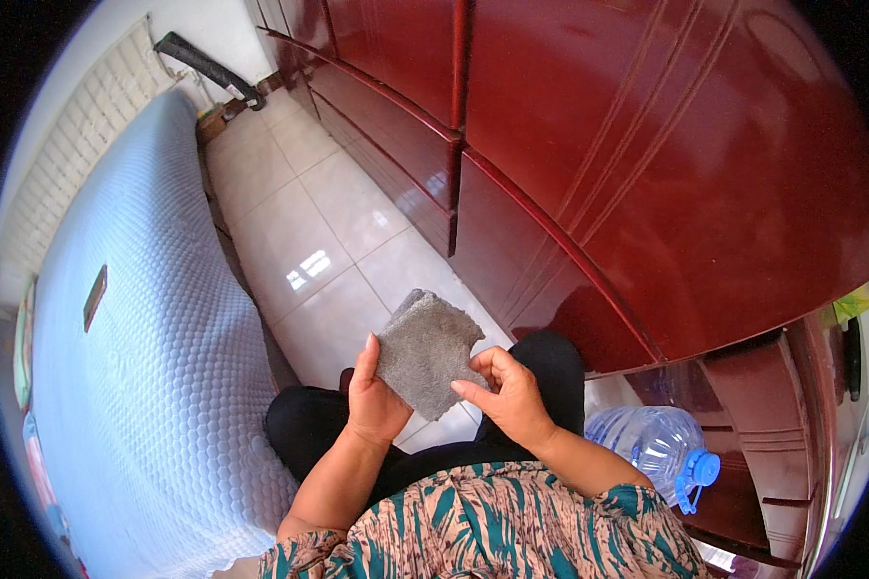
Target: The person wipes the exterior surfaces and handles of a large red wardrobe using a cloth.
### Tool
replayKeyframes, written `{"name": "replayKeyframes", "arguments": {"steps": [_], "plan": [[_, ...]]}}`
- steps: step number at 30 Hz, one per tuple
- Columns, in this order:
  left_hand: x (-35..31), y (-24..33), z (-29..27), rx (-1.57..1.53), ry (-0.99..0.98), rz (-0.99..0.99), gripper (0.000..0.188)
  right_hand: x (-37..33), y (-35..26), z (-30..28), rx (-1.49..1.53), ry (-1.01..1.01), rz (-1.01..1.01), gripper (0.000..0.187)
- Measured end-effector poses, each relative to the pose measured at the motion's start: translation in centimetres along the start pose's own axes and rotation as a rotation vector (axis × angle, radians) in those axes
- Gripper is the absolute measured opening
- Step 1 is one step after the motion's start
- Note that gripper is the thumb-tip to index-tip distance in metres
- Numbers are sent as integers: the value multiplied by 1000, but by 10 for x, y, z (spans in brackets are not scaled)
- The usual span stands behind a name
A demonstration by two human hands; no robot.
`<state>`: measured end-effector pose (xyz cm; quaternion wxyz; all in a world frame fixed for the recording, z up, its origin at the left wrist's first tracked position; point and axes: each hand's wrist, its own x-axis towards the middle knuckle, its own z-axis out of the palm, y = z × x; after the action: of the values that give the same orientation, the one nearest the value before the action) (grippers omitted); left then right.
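Observation:
A grey cloth (429,349), folded into a rough square with a fuzzy texture, is held up in front of my lap. My left hand (377,396) grips its left side, thumb along the edge and the other fingers hidden behind the cloth. At the right edge, my right hand (512,394) pinches the cloth between thumb and fingers. Below it are my knees in black trousers (304,425).
A bed with a light blue quilted cover (154,318) lies to the left, a dark flat object (96,298) on it. Glossy dark red cabinets (647,193) rise ahead and right. A large clear water bottle (647,444) with a blue cap lies by my right arm. Pale tiles (299,222) cover the floor.

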<state>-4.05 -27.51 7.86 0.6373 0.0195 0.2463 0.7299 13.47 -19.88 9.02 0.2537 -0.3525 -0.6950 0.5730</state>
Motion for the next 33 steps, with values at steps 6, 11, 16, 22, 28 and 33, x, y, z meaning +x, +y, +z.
{"name": "replayKeyframes", "arguments": {"steps": [6, 11, 16, 22, 28, 33], "plan": [[-4, -4, -3, 216, -77, 33, 60, 8, -6, 4, 180, -40, 2, 24], [-7, -8, 1, 359, -100, 64, 63, 20, -10, 7, 225, -1, -72, 22], [-10, 5, 8, 348, -185, -33, 72, 15, -28, -10, 168, -95, -93, 21], [-11, 15, 0, 361, -208, -141, 63, 18, -21, -10, 152, -36, -187, 18], [-11, 2, 2, 582, -100, -60, 43, 23, -22, -5, -52, 81, -282, 20], [-10, -3, -2, 376, -48, -64, 38, 23, -30, -2, -185, 285, -352, 23]]}}
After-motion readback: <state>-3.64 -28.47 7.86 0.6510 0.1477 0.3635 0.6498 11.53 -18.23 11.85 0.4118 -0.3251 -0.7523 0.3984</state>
